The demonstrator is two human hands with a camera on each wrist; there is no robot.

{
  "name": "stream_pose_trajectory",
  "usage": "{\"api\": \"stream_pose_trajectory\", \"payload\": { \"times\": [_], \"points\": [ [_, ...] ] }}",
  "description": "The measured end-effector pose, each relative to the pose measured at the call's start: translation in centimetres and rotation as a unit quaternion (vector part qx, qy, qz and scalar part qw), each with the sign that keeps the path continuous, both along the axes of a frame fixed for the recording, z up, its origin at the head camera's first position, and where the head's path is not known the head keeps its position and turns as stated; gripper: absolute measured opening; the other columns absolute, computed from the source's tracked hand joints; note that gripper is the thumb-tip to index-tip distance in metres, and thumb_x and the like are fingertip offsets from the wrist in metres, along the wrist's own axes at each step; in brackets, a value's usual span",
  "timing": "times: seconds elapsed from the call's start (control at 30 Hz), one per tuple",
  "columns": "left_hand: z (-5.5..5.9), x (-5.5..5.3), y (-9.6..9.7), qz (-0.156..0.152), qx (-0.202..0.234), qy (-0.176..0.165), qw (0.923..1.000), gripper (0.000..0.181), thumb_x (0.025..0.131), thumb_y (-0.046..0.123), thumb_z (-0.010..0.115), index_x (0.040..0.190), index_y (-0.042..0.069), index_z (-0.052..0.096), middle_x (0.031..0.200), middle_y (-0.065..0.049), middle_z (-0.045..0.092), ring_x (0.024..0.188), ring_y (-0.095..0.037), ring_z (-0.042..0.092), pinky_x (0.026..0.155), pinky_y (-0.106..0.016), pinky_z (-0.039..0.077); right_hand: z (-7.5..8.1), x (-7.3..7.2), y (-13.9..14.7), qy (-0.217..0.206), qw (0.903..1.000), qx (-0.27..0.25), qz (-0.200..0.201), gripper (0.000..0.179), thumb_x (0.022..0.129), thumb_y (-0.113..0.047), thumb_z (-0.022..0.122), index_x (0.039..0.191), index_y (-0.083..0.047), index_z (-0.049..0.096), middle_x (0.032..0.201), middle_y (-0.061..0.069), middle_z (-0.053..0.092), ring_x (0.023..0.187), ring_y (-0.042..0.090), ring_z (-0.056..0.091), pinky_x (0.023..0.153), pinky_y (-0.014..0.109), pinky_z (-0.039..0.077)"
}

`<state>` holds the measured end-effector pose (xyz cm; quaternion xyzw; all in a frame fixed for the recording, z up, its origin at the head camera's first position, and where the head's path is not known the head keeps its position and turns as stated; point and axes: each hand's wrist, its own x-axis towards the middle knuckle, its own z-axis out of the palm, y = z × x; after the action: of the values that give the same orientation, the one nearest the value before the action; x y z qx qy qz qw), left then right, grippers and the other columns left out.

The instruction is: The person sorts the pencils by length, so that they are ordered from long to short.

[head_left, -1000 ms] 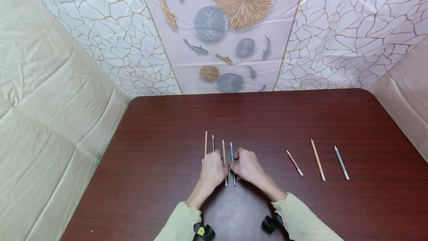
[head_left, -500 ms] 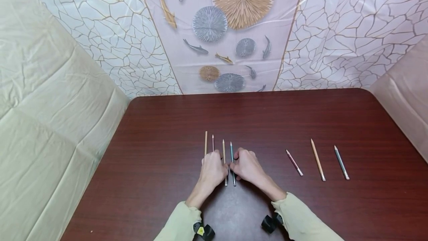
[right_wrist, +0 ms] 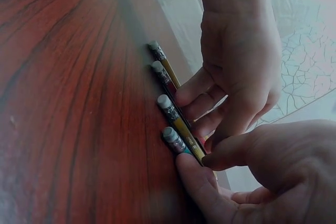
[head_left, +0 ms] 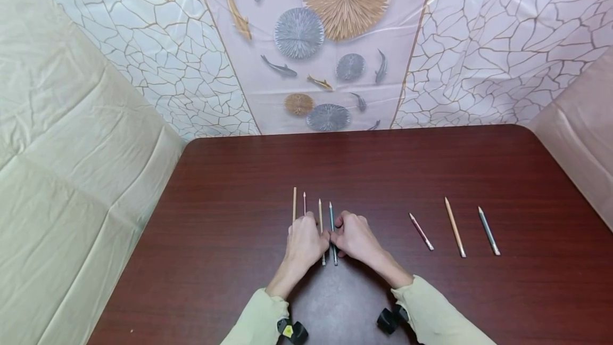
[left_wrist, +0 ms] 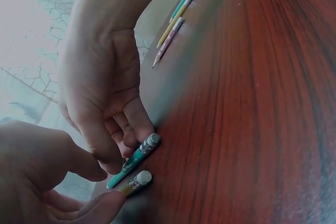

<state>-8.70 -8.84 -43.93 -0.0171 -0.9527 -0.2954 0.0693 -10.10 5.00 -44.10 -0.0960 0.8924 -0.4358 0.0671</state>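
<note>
Four pencils is more than I count out, so several lie side by side, tips pointing away. My left hand (head_left: 304,239) pinches a yellow pencil (right_wrist: 181,127) with its fingers bent down over it. Just right of that, a teal pencil (head_left: 331,216) lies between the thumb and fingers of my right hand (head_left: 355,236). The thumbs nearly meet between these two pencils. Left of them, another yellow pencil (head_left: 294,204) and a dark pink pencil (head_left: 304,202) pass under my left hand, which hides their middles in the head view. Their eraser ends show in the right wrist view.
To the right on the brown table (head_left: 230,185) lie a short pink pencil (head_left: 421,232), a yellow pencil (head_left: 455,227) and a blue-teal pencil (head_left: 489,231), spaced apart. A patterned cloth (head_left: 330,79) hangs behind the table's far edge.
Both hands stay at the pencils. My left thumb has shifted very slightly right, and the head view has tilted a touch.
</note>
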Motion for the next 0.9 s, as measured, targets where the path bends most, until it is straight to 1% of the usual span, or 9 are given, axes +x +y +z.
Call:
{"api": "stream_pose_trajectory", "payload": {
  "times": [0.2, 0.43, 0.6, 0.7, 0.8, 0.9],
  "points": [
    [0.4, 0.0, 0.3, -0.001, 0.005, 0.016, 0.9999, 0.022, 0.079, 0.016, 0.077, 0.084, 0.001, 0.062, 0.071, -0.008, 0.057, 0.068, -0.034, 0.064, 0.06, -0.044, 0.052, 0.2, 0.2, 0.5, 0.004, 1.0, -0.002, 0.002, 0.018, 0.083, -0.006, 0.072, 0.092, 0.004, 0.059, 0.06, -0.002, 0.062, 0.04, 0.01, 0.06, 0.055, 0.03, 0.053],
    [0.5, 0.2, 0.5, -0.008, 0.02, 0.032, 0.9993, 0.019, 0.079, 0.014, 0.076, 0.085, 0.001, 0.064, 0.066, -0.001, 0.055, 0.064, -0.027, 0.062, 0.06, -0.043, 0.051, 0.3, 0.6, 1.2, 0.006, 1.0, -0.002, -0.003, 0.018, 0.082, -0.005, 0.072, 0.09, 0.003, 0.059, 0.062, -0.001, 0.06, 0.039, 0.009, 0.059, 0.055, 0.029, 0.052],
    [0.3, 0.6, 1.1, -0.034, 0.024, 0.036, 0.9985, 0.018, 0.08, 0.013, 0.075, 0.09, 0.0, 0.065, 0.063, 0.004, 0.056, 0.06, -0.019, 0.06, 0.058, -0.037, 0.051, 0.4, 1.1, 1.8, 0.014, 0.9998, 0.001, 0.011, 0.016, 0.081, -0.003, 0.071, 0.089, 0.002, 0.059, 0.061, -0.003, 0.06, 0.039, 0.007, 0.058, 0.054, 0.028, 0.051],
    [0.3, 0.8, 1.6, -0.049, 0.03, 0.041, 0.9975, 0.018, 0.08, 0.013, 0.074, 0.091, 0.0, 0.065, 0.063, 0.005, 0.059, 0.06, -0.016, 0.06, 0.057, -0.034, 0.051, 0.7, 1.5, 2.2, 0.017, 0.9997, -0.004, 0.017, 0.014, 0.08, 0.0, 0.069, 0.09, 0.002, 0.06, 0.061, -0.003, 0.06, 0.04, 0.007, 0.058, 0.053, 0.028, 0.05],
    [0.4, 0.9, 1.9, -0.054, 0.037, 0.05, 0.9966, 0.019, 0.08, 0.012, 0.075, 0.092, 0.0, 0.066, 0.064, 0.004, 0.06, 0.059, -0.014, 0.06, 0.056, -0.033, 0.05, 0.9, 1.8, 2.6, 0.018, 0.9997, -0.012, 0.013, 0.014, 0.082, -0.001, 0.07, 0.092, 0.003, 0.06, 0.062, -0.003, 0.062, 0.04, 0.007, 0.059, 0.054, 0.027, 0.051],
    [0.5, 1.0, 2.2, -0.06, 0.043, 0.049, 0.9961, 0.019, 0.081, 0.012, 0.074, 0.093, -0.001, 0.067, 0.063, 0.004, 0.06, 0.059, -0.014, 0.059, 0.057, -0.032, 0.05, 1.2, 2.0, 3.0, 0.018, 0.9996, -0.019, 0.004, 0.015, 0.083, -0.001, 0.07, 0.093, 0.003, 0.061, 0.062, -0.003, 0.063, 0.041, 0.008, 0.059, 0.055, 0.028, 0.052]
  ]
}}
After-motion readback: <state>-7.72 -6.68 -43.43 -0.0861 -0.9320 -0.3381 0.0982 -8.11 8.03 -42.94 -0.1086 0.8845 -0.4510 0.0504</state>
